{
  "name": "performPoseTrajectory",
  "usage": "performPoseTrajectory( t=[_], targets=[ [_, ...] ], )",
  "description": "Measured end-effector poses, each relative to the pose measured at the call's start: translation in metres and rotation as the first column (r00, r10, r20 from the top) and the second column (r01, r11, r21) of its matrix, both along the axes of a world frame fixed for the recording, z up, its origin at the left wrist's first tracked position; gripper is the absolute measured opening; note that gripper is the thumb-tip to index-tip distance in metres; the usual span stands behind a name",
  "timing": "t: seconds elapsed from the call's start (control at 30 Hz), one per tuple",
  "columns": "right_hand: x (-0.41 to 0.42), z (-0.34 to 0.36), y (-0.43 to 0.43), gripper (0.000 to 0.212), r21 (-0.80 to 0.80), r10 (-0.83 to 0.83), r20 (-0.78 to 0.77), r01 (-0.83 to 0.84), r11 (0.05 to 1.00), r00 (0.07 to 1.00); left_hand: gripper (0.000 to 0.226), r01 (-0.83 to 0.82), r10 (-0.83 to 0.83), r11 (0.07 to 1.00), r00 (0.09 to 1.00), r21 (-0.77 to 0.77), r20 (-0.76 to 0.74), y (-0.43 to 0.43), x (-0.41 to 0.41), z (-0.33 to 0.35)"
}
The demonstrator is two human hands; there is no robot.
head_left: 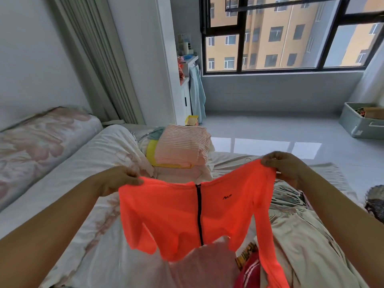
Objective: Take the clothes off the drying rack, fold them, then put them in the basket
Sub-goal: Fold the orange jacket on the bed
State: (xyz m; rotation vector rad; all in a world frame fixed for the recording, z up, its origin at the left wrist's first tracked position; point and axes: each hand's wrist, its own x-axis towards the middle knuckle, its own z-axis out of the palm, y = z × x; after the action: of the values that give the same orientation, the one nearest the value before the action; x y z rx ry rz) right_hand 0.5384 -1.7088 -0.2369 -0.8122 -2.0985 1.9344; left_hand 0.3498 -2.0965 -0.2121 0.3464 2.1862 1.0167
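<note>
- Hanging in the air above the bed (87, 163), an orange jacket (170, 215) is spread out by its shoulders. It is bright coral, thin enough to glow with light, with a dark zip (199, 213) down the middle and a small dark logo (227, 197) on the chest.
- The left hand (120, 179) pinches one shoulder corner with curled fingers; the right hand (284, 165) grips the other, held a little higher.
- The zipped side faces the camera. The top edge runs left to right and the zip runs straight down. One long sleeve (268, 246) trails down on the right to the bottom of the view.
- The bed has rumpled pale floral bedding, with loose clothes (249, 269) lying under the jacket.
- A stack of folded striped clothes (182, 146) sits further up the bed.
- Beyond are a glossy pale floor (270, 125), a dark-framed window (291, 38), a curtain (99, 59) and a grey box (361, 123).
</note>
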Motion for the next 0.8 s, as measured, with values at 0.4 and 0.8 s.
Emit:
performPoseTrajectory(
  t=[0.4, 0.8],
  targets=[
    [0.011, -0.015, 0.003, 0.011, 0.155, -0.06, 0.002, 0.059, 0.986, 0.998, 0.008, -0.162, 0.27, 0.943, 0.883, 0.29, -0.385, 0.021, -0.01, 0.001],
    [-0.004, -0.008, -0.016, 0.015, 0.122, -0.076, -0.125, 0.091, 0.988, 0.989, 0.028, 0.121, -0.115, 0.976, 0.992, -0.182, 0.046, -0.017, -0.02, -0.002]
  ],
)
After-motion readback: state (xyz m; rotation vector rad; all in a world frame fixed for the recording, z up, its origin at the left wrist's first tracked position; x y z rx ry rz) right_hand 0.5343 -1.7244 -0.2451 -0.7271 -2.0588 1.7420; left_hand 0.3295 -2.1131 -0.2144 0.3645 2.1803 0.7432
